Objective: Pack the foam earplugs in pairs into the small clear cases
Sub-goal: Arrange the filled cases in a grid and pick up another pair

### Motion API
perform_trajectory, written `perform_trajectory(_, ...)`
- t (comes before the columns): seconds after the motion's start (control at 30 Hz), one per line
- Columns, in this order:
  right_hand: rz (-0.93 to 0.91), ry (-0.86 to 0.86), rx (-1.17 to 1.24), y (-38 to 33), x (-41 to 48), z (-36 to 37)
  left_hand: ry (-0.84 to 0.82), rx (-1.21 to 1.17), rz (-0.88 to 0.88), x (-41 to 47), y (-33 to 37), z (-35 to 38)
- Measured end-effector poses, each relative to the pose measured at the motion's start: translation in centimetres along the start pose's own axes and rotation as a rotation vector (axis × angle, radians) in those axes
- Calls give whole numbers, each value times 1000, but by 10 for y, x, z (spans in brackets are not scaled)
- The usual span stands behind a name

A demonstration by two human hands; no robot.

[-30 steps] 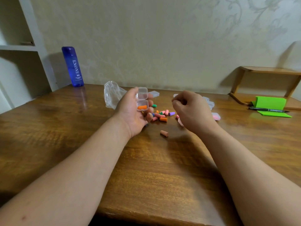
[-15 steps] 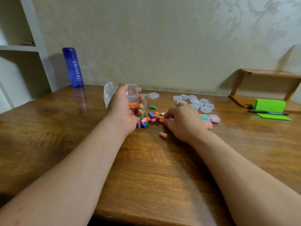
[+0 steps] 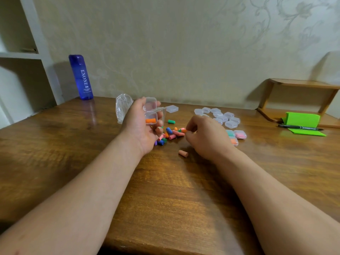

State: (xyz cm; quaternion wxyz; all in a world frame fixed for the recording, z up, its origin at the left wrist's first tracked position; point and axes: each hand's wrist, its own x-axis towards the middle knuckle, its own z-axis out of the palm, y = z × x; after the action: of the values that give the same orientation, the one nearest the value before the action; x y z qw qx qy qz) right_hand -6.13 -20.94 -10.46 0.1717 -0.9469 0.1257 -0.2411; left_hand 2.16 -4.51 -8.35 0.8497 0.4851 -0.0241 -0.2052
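Note:
My left hand (image 3: 139,126) holds a small clear case (image 3: 150,113), lid swung open, with one orange earplug (image 3: 150,120) lying in it. Just right of that hand lies a pile of coloured foam earplugs (image 3: 170,134). My right hand (image 3: 206,137) is down at the pile's right edge, thumb and fingertips pinching an orange earplug (image 3: 184,131). A single pink earplug (image 3: 183,153) lies apart, nearer me. Several empty clear cases (image 3: 221,116) sit behind my right hand, and three filled cases (image 3: 237,136) lie to its right.
A crumpled clear plastic bag (image 3: 122,107) sits behind my left hand, one more closed case (image 3: 172,108) beside it. A blue bottle (image 3: 81,77) stands at the back left. A green pad (image 3: 301,120) and black pen (image 3: 299,128) lie at the right by a wooden shelf (image 3: 301,85).
My right hand dropped from mid-air onto the earplug pile and now pinches an orange earplug. My left hand shifted slightly left with the open case.

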Motion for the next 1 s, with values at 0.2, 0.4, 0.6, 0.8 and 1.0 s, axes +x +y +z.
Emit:
perform_trajectory(0.2,79,60,199,4,-1,-4,-68,41,-16,-6,-1,3)
perform_trajectory(0.4,108,151,382,0,1,-5,-104,130,-68,-11,-7,9)
perform_trajectory(0.6,20,239,486,-8,-3,-10,-136,219,-104,-9,-17,12)
perform_trajectory(0.8,-142,232,400,-19,-8,-4,-238,205,-130,-8,-21,14)
perform_trajectory(1.0,-203,218,259,-19,-9,0,-311,172,-141,-7,-22,14)
